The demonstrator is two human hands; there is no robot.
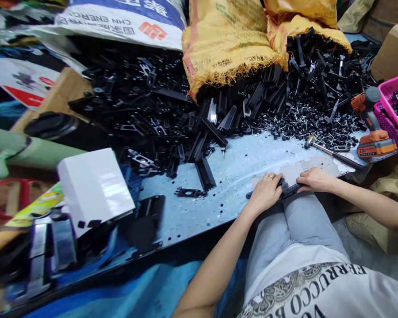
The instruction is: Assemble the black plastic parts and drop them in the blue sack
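My left hand (266, 191) and my right hand (315, 179) both rest on a flat black plastic part (287, 189) at the near edge of the pale blue table (239, 170). Each hand's fingers curl down over one end of the part, gripping it. A ring shows on my left hand. A hammer (331, 152) lies just beyond my right hand. A single black bracket (189, 192) lies on the table to the left of my left hand.
A large heap of black plastic parts (172, 106) and small screws (301, 121) fills the table's far side, under yellow sacks (225, 39). An orange cordless drill (373, 126) and a pink basket (396, 104) stand at right. A white box (94, 187) sits at left.
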